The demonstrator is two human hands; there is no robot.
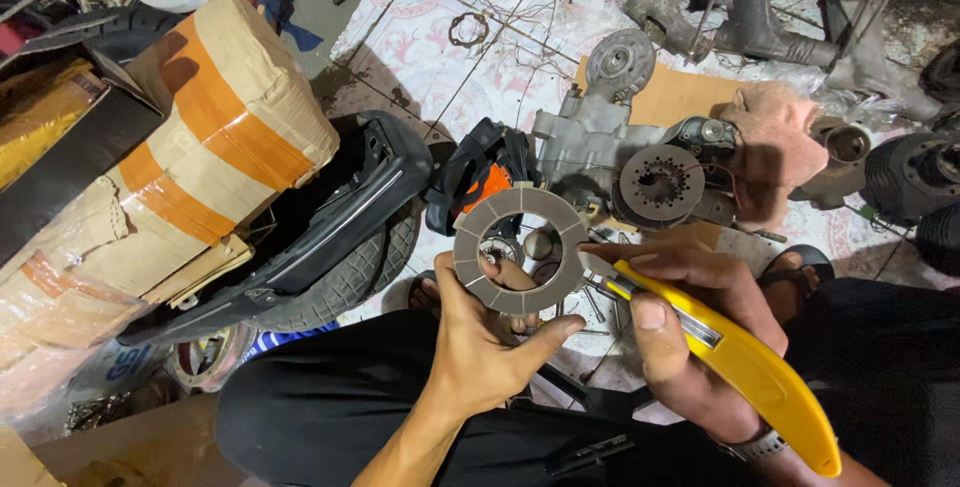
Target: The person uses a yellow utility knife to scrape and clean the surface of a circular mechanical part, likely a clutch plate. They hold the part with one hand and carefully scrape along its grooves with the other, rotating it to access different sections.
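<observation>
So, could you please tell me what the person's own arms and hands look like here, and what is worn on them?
Both forearms are bare, with no sleeves reaching them in view. The left hand wears no glove and shows no ring or band. The right hand is also ungloved; a pale strap, seemingly a watch band, circles its wrist, partly hidden. Below the arms the person wears dark clothing.

Left hand (480,342) holds clutch ring (520,249); right hand (690,337) grips yellow cutter (745,362).
</observation>
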